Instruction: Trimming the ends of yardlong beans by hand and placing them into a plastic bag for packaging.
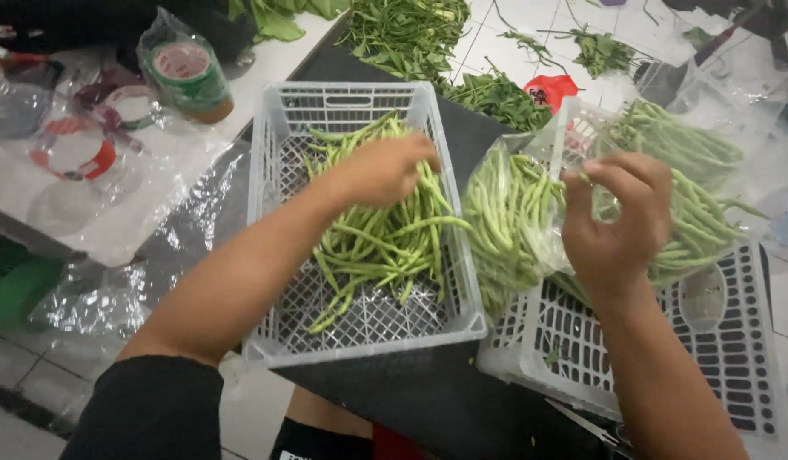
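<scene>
My left hand (383,168) reaches into a white plastic crate (266,204) and rests on a pile of green beans (385,243), fingers curled around a few of them. My right hand (619,217) pinches the edge of a clear plastic bag (504,230) that is stuffed with more green beans and lies on a second white crate (726,341). The bag sits just right of the first crate.
Loose leafy greens (411,30) and a red bag (551,88) lie on the tiled floor behind the crates. At the left, rolls of tape (189,77) and clear plastic sheets (113,196) sit on a low white surface. A green object (15,285) is at far left.
</scene>
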